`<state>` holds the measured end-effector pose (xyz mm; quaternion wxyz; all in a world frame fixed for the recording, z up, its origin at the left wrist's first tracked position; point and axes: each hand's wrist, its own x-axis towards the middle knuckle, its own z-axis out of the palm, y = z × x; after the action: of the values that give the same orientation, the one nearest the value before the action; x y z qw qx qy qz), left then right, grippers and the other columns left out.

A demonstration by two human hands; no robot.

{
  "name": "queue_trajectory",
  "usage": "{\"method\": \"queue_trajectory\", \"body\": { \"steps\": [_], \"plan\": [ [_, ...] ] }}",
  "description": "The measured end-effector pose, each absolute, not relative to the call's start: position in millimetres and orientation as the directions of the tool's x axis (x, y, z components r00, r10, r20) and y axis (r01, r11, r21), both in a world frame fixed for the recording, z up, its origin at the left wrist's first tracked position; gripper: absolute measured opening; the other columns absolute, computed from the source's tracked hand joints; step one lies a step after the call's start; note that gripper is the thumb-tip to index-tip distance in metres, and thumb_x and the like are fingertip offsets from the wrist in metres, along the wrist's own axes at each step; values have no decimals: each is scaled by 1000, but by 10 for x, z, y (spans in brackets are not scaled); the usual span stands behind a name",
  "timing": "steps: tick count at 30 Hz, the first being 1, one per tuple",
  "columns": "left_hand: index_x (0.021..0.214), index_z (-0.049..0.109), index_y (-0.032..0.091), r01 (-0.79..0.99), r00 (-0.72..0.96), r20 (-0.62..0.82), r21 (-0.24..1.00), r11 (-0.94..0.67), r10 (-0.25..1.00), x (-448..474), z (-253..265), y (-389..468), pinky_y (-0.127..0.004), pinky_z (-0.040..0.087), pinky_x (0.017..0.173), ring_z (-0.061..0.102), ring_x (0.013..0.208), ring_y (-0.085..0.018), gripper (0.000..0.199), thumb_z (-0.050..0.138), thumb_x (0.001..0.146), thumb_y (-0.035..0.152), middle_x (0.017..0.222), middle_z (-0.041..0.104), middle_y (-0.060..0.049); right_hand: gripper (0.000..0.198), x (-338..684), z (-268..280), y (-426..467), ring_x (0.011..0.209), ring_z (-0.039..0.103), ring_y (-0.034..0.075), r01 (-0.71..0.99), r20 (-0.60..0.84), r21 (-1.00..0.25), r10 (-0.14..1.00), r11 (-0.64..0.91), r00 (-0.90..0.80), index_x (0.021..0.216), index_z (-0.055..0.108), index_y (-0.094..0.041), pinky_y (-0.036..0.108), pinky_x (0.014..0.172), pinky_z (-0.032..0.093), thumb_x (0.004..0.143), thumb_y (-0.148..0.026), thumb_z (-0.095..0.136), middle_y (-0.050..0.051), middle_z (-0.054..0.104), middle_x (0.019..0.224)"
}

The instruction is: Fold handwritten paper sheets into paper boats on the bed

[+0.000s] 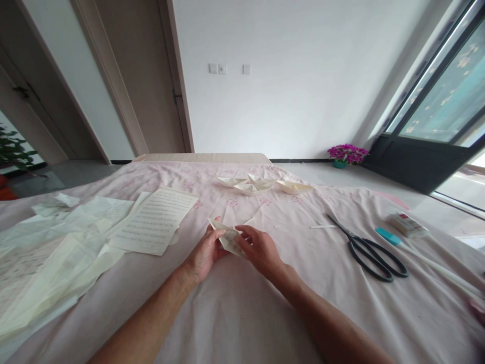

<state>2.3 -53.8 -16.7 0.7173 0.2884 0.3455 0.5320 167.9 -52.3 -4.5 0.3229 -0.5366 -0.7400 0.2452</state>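
Observation:
A folded piece of printed paper (pixel 227 236), long and pointed at its upper left end, is held between both hands just above the cloth. My left hand (pixel 204 251) grips its left side, thumb on the near face. On the right part of the paper, my right hand (pixel 258 246) closes with bent fingers, hiding that end. Beyond the hands stand several folded paper boats (pixel 253 186), grouped together, with one yellowish boat (pixel 294 187) at their right.
Loose printed sheets (pixel 155 222) and crumpled papers (pixel 56 253) cover the left side. At right lie black-handled scissors (pixel 367 247), thin paper strips (pixel 322 226), a blue-tipped white stick (pixel 388 236) and a small box (pixel 407 224). A pink floral cloth (pixel 212 313) drapes the surface.

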Motion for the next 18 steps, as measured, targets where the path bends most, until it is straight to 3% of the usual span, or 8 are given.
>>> {"method": "queue_trajectory", "body": {
  "steps": [6, 11, 16, 18],
  "plan": [
    [121, 46, 27, -556, 275, -87, 798, 232, 957, 36, -138, -588, -35, 51, 80, 60, 94, -19, 41, 58, 82, 28, 105, 62, -4, 24, 1694, -27, -494, 63, 58, 11, 714, 233, -647, 961, 267, -148, 79, 69, -23, 20, 55, 32, 86, -36, 50, -2, 68, 73],
    [114, 50, 25, -375, 186, -90, 914, 155, 978, 67, -181, -646, -33, 53, 76, 59, 101, -21, 39, 61, 77, 25, 112, 60, -5, 18, 1675, -7, -508, 63, 56, 11, 725, 318, -616, 939, 308, -128, 77, 67, -22, 20, 57, 34, 84, -31, 53, -1, 67, 75],
    [123, 48, 23, -196, -2, -189, 963, 185, 982, 160, -270, -647, -28, 51, 61, 62, 84, -20, 51, 55, 73, 19, 97, 65, -5, 11, 1623, -23, -561, 66, 57, 11, 723, 390, -572, 904, 388, -177, 85, 66, -23, 21, 62, 36, 83, -24, 55, -1, 66, 81],
    [120, 51, 20, -149, -68, -163, 977, 152, 984, 180, -313, -628, -28, 50, 61, 62, 80, -20, 48, 53, 72, 17, 92, 65, -5, 12, 1592, -36, -594, 68, 58, 11, 718, 392, -557, 894, 418, -216, 88, 66, -24, 21, 63, 37, 82, -21, 55, -1, 66, 82]
  ]
}}
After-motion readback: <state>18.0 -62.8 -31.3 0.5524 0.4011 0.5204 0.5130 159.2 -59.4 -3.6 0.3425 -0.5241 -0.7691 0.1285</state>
